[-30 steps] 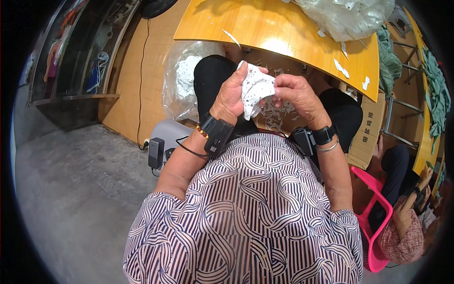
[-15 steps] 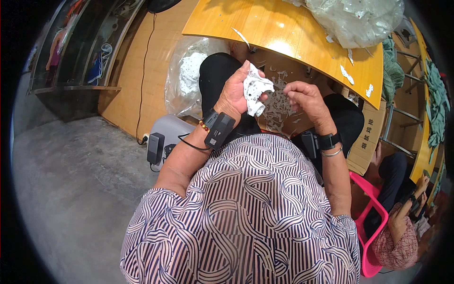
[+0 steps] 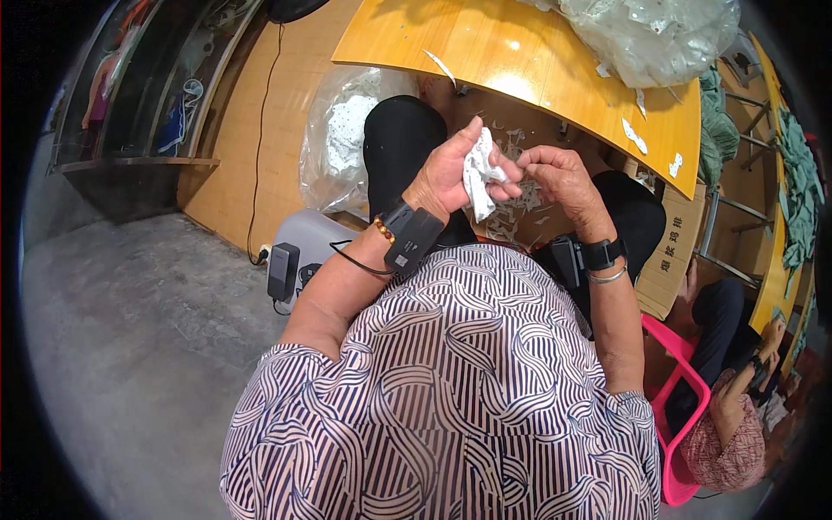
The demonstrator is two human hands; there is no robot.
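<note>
A crumpled piece of white cloth (image 3: 479,180) with small dark spots lies across the palm of my left hand (image 3: 444,176), its fingers curled round it. One end of the cloth hangs below the hand. Just right of it is my right hand (image 3: 562,180), with thumb and forefinger pinched together close to my left fingertips. Whatever sits in that pinch is too small to make out. Beneath both hands, many white scraps (image 3: 520,217) lie scattered low between my knees.
A yellow table (image 3: 485,43) edges the space ahead, with a bulging clear plastic bag (image 3: 650,39) and a few white scraps (image 3: 634,136) on it. Another clear bag (image 3: 316,165) of white cloth stands left of my knee. A cardboard box (image 3: 674,251) and pink chair (image 3: 680,407) are at right, near another person.
My left hand has shifted right and turned, bringing the cloth closer to my right hand. The cloth now looks more bunched. My right hand has barely moved.
</note>
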